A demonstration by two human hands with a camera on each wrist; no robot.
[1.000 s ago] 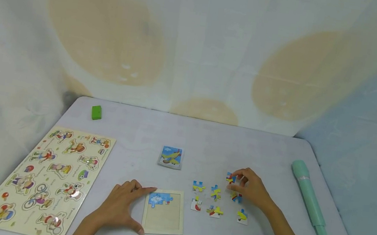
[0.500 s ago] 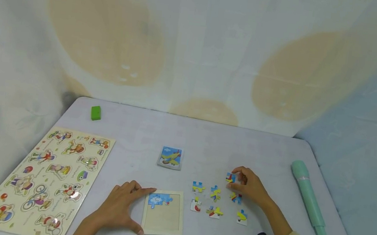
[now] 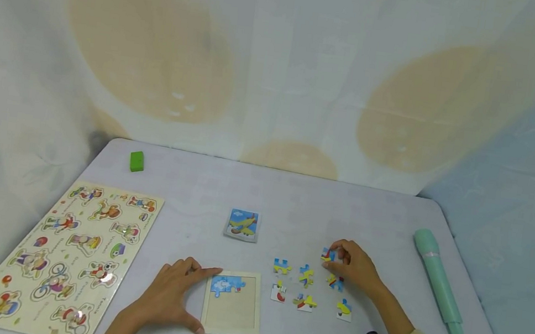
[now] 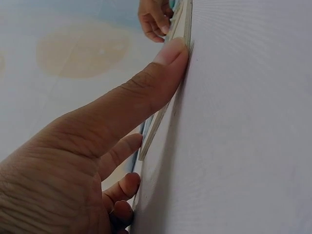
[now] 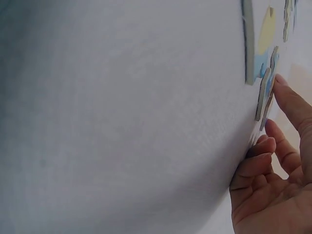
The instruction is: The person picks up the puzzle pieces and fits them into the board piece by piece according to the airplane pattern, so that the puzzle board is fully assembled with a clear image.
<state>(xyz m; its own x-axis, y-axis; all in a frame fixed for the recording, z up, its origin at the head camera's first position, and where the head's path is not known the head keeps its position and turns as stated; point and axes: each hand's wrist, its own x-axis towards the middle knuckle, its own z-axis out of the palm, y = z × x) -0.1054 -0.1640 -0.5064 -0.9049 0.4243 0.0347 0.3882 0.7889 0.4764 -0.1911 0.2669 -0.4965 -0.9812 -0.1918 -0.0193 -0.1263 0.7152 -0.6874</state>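
My left hand (image 3: 166, 294) rests at the left side of a square wooden puzzle tray (image 3: 230, 321), straight index finger at the upper corner and thumb at the lower one. Joined blue sky pieces (image 3: 227, 284) lie in the tray's upper left. In the left wrist view, the thumb presses on the tray's edge (image 4: 151, 139). My right hand (image 3: 354, 266) pinches a blue, red and yellow puzzle piece (image 3: 327, 255) between thumb and index finger, close over the table. Several loose pieces, including a yellow and blue one (image 3: 306, 275), lie between the right hand and the tray.
Behind the tray lies a small airplane picture card (image 3: 242, 225). A large board with cartoon figures (image 3: 52, 268) covers the table's left side. A green block (image 3: 136, 161) is at the back left, and a mint-green tube-shaped object (image 3: 438, 285) lies on the right.
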